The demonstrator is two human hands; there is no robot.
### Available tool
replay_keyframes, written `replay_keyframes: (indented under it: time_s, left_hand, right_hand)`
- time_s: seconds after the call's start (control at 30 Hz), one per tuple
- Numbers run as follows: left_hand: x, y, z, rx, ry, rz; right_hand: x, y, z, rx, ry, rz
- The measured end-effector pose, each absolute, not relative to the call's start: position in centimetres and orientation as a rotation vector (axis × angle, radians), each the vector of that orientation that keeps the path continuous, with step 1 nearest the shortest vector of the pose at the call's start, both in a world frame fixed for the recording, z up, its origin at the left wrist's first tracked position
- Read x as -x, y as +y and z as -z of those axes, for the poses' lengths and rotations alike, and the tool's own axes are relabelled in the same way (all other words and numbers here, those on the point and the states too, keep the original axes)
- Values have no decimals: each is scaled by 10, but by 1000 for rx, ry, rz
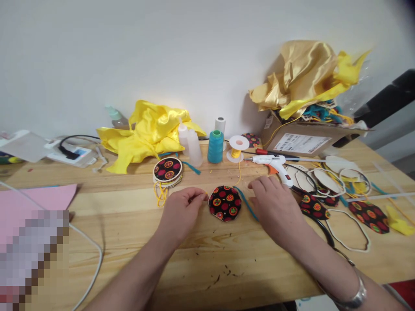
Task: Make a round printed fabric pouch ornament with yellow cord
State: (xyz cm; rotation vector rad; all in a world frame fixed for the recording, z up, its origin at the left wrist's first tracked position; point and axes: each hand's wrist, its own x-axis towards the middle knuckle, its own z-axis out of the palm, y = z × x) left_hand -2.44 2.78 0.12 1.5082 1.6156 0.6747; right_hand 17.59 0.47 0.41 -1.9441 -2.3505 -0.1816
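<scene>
A black patterned fabric piece [225,203] with red and orange motifs lies flat between my hands. My left hand [181,211] is at its left edge, thumb and forefinger pinched together. A tiny yellow bit shows at those fingertips, too small to name for certain. On the right, my right hand [274,209] hovers low over the table with loosely bent fingers, apart from the fabric. A teal ribbon [246,199] runs from the fabric's upper edge towards that hand, whose underside is hidden. Thin yellow cord [240,172] trails from the spool [239,143] towards the fabric.
Behind stand a teal thread cone [215,147], a white bottle [195,149] and a glue gun [272,164]. A stack of fabric-covered discs [167,169] lies left. Yellow satin [152,129], a cardboard box [298,137], wooden frames [348,231] and a white cable [97,259] surround the work area.
</scene>
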Motion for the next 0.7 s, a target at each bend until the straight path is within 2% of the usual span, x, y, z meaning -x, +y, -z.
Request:
replay_keyframes:
  time_s: [0.2, 0.7]
  left_hand:
    - [19, 25, -1, -1427, 1480, -753]
    - [16, 22, 12, -1444, 1393, -618]
  right_hand:
    - [-156, 11, 2, 1689, -2462, -130]
    - [-135, 23, 1, 1611, -2658, -144]
